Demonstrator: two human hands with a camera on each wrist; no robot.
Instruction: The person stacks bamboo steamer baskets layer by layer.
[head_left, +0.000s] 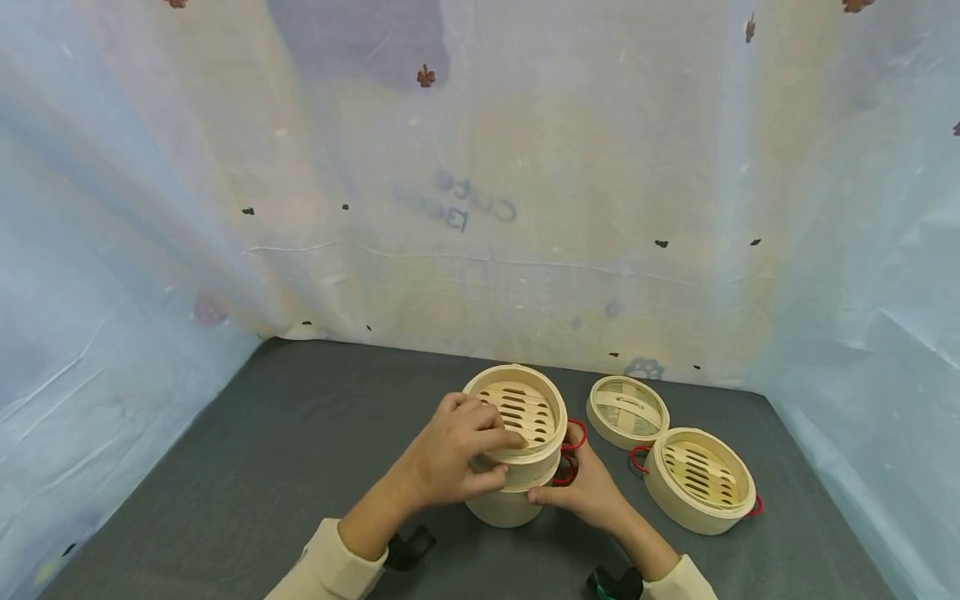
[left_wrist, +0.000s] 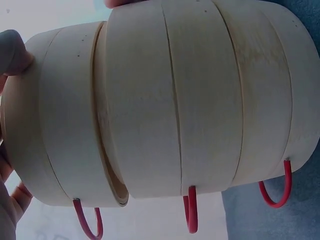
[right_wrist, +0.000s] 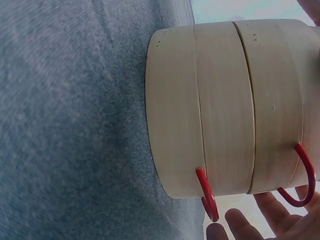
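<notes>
Round bamboo steamer baskets with red handles stand stacked in the middle of the head view. The top basket (head_left: 556,454) has a slotted base inside. My left hand (head_left: 453,457) grips its near left rim, fingers curled over the edge and thumb against the outer wall. A narrow uneven gap shows between this top basket (left_wrist: 70,115) and the middle basket (left_wrist: 142,100) in the left wrist view. My right hand (head_left: 585,493) holds the stack's right side, thumb on the front and fingers behind, near the handles. The bottom basket (right_wrist: 172,110) rests on the dark tabletop.
Right of the stack stands another slotted steamer basket (head_left: 701,481) with red handles. Behind it, nearly touching, lies a woven bamboo lid (head_left: 627,412) with a strap across it. The dark tabletop (head_left: 300,442) meets a pale plastic curtain (head_left: 450,292) at the back and sides.
</notes>
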